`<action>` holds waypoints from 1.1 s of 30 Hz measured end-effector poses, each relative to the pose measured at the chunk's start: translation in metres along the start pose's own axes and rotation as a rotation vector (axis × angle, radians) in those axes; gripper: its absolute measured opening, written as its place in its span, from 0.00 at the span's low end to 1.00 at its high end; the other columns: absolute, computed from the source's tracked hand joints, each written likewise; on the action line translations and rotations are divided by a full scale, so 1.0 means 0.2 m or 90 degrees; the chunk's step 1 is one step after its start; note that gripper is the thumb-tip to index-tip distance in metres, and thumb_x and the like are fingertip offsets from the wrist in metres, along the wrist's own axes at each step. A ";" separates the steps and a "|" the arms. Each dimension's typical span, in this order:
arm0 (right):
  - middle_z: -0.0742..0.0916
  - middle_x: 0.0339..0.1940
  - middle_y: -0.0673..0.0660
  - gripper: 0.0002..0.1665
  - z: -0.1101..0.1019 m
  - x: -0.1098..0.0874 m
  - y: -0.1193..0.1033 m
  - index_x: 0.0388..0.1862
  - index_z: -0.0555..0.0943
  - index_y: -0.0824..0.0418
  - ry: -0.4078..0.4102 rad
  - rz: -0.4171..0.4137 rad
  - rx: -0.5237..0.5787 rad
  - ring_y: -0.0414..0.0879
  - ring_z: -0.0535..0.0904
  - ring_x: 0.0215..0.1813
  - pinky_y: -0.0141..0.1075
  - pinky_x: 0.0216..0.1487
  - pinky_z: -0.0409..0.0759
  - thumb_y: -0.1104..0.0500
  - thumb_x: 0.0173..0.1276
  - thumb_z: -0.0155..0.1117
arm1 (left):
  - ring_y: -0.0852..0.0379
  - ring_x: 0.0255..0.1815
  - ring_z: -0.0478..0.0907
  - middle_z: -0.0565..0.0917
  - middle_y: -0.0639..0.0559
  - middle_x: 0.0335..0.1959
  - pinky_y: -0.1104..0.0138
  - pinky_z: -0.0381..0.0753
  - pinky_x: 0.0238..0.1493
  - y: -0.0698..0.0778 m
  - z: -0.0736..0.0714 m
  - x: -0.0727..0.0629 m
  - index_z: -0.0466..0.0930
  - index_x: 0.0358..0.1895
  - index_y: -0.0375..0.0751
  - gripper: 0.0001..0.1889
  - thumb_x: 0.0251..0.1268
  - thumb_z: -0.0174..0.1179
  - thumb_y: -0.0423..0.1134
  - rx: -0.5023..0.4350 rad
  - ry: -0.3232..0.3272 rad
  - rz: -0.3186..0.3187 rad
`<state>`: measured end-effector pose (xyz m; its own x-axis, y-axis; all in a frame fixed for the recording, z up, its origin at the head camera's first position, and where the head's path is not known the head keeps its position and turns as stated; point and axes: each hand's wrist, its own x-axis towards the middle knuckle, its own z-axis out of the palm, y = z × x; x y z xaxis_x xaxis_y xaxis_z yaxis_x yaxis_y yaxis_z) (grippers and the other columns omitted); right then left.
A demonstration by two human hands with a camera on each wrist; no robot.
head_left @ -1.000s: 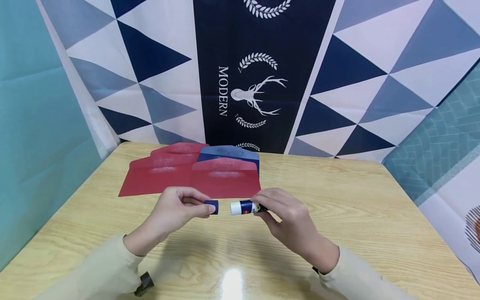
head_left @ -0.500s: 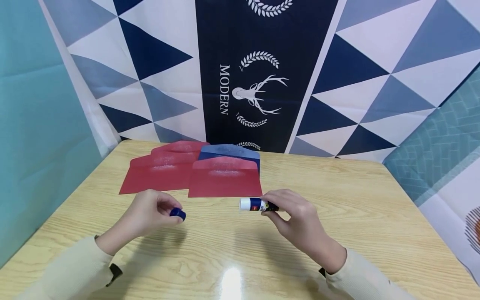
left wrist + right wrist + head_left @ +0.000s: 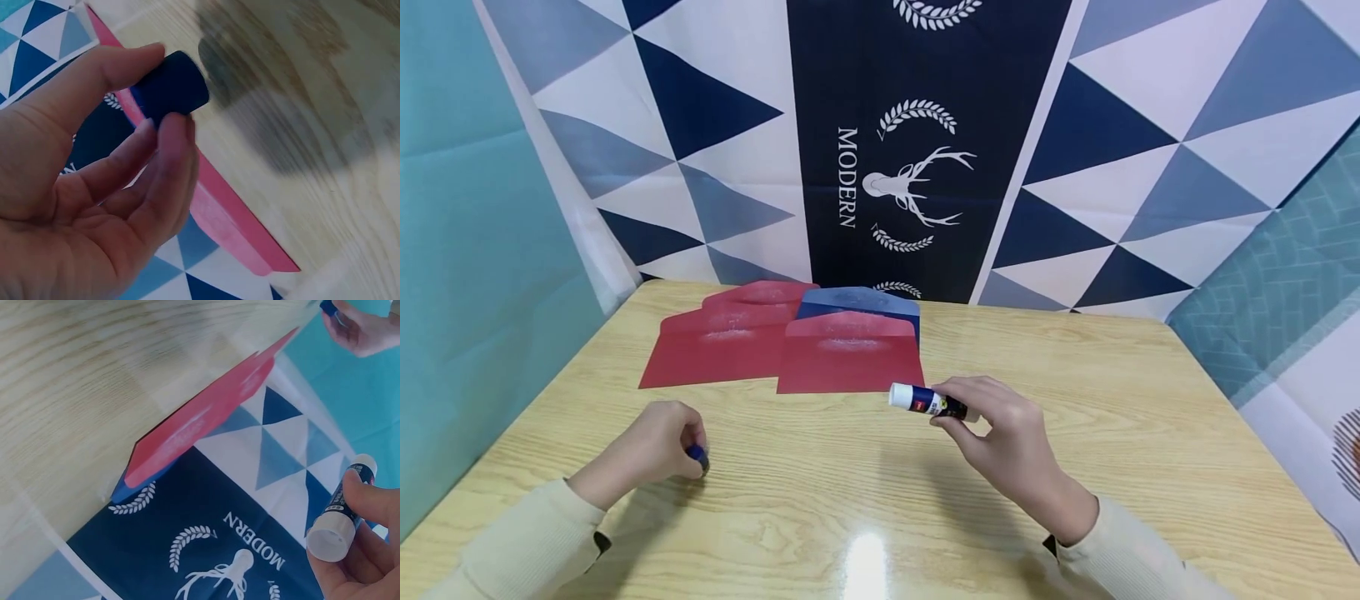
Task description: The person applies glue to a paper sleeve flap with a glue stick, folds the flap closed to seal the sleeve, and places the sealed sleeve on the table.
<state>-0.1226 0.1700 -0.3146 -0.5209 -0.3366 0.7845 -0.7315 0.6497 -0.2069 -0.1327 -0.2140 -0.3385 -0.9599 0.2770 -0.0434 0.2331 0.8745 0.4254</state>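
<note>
My left hand (image 3: 647, 450) pinches a small dark blue cap (image 3: 697, 457) low over the left part of the table. In the left wrist view the cap (image 3: 172, 87) sits between thumb and fingertips, its rounded edge facing out. On the other side, my right hand (image 3: 1003, 437) grips an uncapped glue stick (image 3: 921, 400) by its dark end. The white end of the stick points left and slightly up. Seen from the right wrist, the glue stick (image 3: 340, 506) lies between thumb and fingers, with a pale hollow-looking end towards the camera.
Red envelopes with raised flaps, one in front (image 3: 850, 371) and others at left (image 3: 715, 354), lie at the back of the wooden table (image 3: 1075, 375). A blue envelope (image 3: 857, 302) is partly covered behind them. A patterned cloth (image 3: 700, 125) hangs behind the table.
My left hand has drawn away left and down towards the table with the cap. My right hand has shifted slightly right, and the glue stick's white end has tipped up.
</note>
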 end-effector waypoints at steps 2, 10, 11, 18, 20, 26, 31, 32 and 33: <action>0.90 0.35 0.52 0.25 0.00 -0.01 0.00 0.39 0.86 0.60 -0.005 0.008 -0.004 0.36 0.75 0.28 0.20 0.30 0.72 0.69 0.37 0.82 | 0.59 0.24 0.68 0.76 0.54 0.20 0.69 0.69 0.26 -0.01 0.00 0.00 0.76 0.20 0.42 0.13 0.33 0.72 0.27 0.004 -0.013 -0.009; 0.90 0.35 0.53 0.26 0.00 -0.02 0.01 0.40 0.87 0.59 -0.014 0.021 -0.008 0.36 0.74 0.28 0.19 0.30 0.71 0.68 0.37 0.82 | 0.59 0.24 0.66 0.72 0.54 0.20 0.69 0.66 0.25 -0.05 0.02 -0.02 0.72 0.19 0.42 0.18 0.29 0.76 0.30 0.018 -0.037 -0.025; 0.90 0.35 0.53 0.26 0.00 -0.02 0.01 0.40 0.87 0.59 -0.014 0.021 -0.008 0.35 0.74 0.28 0.19 0.30 0.71 0.68 0.37 0.82 | 0.59 0.24 0.66 0.72 0.53 0.20 0.69 0.67 0.25 -0.05 0.02 -0.02 0.72 0.19 0.42 0.19 0.28 0.77 0.31 0.020 -0.038 -0.024; 0.90 0.34 0.52 0.25 0.01 -0.02 0.01 0.39 0.87 0.59 -0.016 0.021 -0.001 0.33 0.72 0.28 0.19 0.29 0.70 0.68 0.38 0.82 | 0.57 0.28 0.68 0.74 0.51 0.25 0.66 0.69 0.28 0.00 -0.01 -0.02 0.73 0.27 0.39 0.20 0.29 0.76 0.36 0.037 -0.059 -0.049; 0.90 0.34 0.52 0.25 0.01 -0.02 0.01 0.39 0.87 0.59 -0.017 0.018 0.003 0.33 0.72 0.28 0.19 0.29 0.69 0.68 0.38 0.82 | 0.55 0.31 0.71 0.77 0.48 0.30 0.64 0.74 0.31 0.06 -0.03 -0.01 0.75 0.31 0.37 0.20 0.33 0.75 0.36 0.046 -0.037 -0.032; 0.89 0.33 0.51 0.25 0.03 0.00 -0.01 0.39 0.87 0.58 -0.014 -0.004 0.020 0.36 0.73 0.27 0.20 0.29 0.70 0.67 0.37 0.82 | 0.49 0.47 0.79 0.81 0.47 0.46 0.56 0.83 0.47 0.34 -0.07 0.04 0.78 0.46 0.38 0.24 0.41 0.74 0.34 -0.004 0.075 0.113; 0.90 0.34 0.52 0.25 0.03 0.02 -0.03 0.40 0.87 0.58 -0.025 -0.021 0.041 0.36 0.74 0.28 0.20 0.29 0.70 0.67 0.38 0.81 | 0.54 0.52 0.79 0.81 0.51 0.50 0.57 0.81 0.55 0.57 -0.06 0.09 0.76 0.52 0.42 0.26 0.46 0.74 0.37 -0.069 0.120 0.248; 0.90 0.34 0.53 0.25 0.04 0.02 -0.04 0.41 0.87 0.59 -0.025 -0.025 0.046 0.36 0.74 0.28 0.20 0.29 0.70 0.67 0.38 0.81 | 0.55 0.53 0.79 0.81 0.51 0.50 0.58 0.81 0.55 0.61 -0.05 0.10 0.76 0.52 0.42 0.26 0.47 0.73 0.39 -0.076 0.123 0.268; 0.90 0.34 0.53 0.25 0.04 0.03 -0.04 0.41 0.87 0.59 -0.026 -0.030 0.050 0.36 0.74 0.28 0.20 0.29 0.70 0.67 0.38 0.81 | 0.56 0.53 0.79 0.81 0.52 0.50 0.59 0.81 0.56 0.64 -0.05 0.11 0.76 0.53 0.42 0.26 0.48 0.73 0.40 -0.085 0.123 0.285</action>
<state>-0.1230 0.1573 -0.3134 -0.5010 -0.3940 0.7706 -0.7874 0.5771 -0.2168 -0.1258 -0.0998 -0.2761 -0.7842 0.5237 0.3329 0.6191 0.6245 0.4761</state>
